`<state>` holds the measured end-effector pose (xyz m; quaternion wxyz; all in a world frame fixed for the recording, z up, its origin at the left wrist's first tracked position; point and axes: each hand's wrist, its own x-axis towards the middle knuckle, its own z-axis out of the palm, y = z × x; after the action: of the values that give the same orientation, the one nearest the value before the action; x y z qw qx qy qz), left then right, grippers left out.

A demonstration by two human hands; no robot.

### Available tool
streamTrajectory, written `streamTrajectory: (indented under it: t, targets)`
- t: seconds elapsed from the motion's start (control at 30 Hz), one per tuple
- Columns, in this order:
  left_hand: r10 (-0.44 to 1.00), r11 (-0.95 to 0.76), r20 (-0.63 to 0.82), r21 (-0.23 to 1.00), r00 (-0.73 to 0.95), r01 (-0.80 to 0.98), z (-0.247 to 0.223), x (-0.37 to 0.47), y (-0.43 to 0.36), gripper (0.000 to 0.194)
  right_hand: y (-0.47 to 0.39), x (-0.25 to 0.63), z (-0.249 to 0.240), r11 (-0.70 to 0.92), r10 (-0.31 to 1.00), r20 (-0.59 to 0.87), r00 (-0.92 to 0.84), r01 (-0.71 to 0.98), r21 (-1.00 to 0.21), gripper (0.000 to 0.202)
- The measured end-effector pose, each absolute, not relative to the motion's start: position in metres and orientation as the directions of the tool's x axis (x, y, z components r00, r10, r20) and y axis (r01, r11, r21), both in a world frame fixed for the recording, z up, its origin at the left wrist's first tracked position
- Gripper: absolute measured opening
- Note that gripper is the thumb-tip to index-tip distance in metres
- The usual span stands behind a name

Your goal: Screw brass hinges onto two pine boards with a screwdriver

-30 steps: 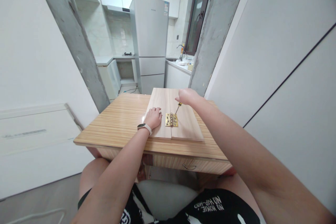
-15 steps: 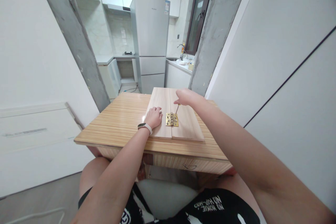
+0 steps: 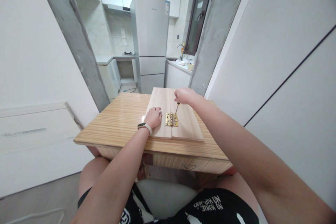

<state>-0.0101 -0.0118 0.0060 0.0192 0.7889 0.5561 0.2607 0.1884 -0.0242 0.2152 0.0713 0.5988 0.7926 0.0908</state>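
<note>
Two pale wooden boards lie side by side on the table, the left board [image 3: 161, 96] and the right board [image 3: 187, 126]. A brass hinge [image 3: 172, 119] spans the seam between them. My left hand [image 3: 154, 117] rests flat on the left board, fingers spread, holding nothing. Above the right board, my right hand [image 3: 183, 96] is closed around the top of a screwdriver [image 3: 177, 107]. The screwdriver stands slightly tilted, its thin shaft reaching down to the upper right part of the hinge. Its tip is too small to make out clearly.
The wood-grain table [image 3: 118, 119] has a drawer [image 3: 189, 162] with a curved handle at its front, above my legs. Behind it stand a tall fridge [image 3: 153, 28] and a sink counter. White panels flank the table on both sides.
My right hand has lifted very slightly from the screwdriver's top, showing a bit more of its handle. My left hand and the boards look nearly unchanged.
</note>
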Motion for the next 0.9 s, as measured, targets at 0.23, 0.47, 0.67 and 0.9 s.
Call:
streamTrajectory:
  t: [0.23,0.47,0.67,0.9]
  targets:
    - [0.885,-0.388,0.393,0.329,0.249,0.861,0.007,-0.010,-0.013,0.037,-0.025,0.176,0.216,0.331,0.943,-0.073,-0.323,0.926,0.181,0.043]
    - [0.880,-0.395,0.402,0.324,0.253,0.860,0.007,-0.010,-0.011,0.036,-0.030,0.177,0.218,0.177,0.983,0.024,-0.183,0.974,0.142,0.070]
    - [0.884,-0.386,0.397,0.320,0.248,0.865,0.006,-0.010,-0.011,0.037,-0.022,0.186,0.212,0.142,0.986,0.067,-0.151,0.982,0.123,0.061]
    - [0.887,-0.385,0.392,0.333,0.245,0.861,0.005,-0.009,-0.010,0.036,-0.017,0.192,0.210,0.232,0.971,0.027,-0.239,0.959,0.165,0.032]
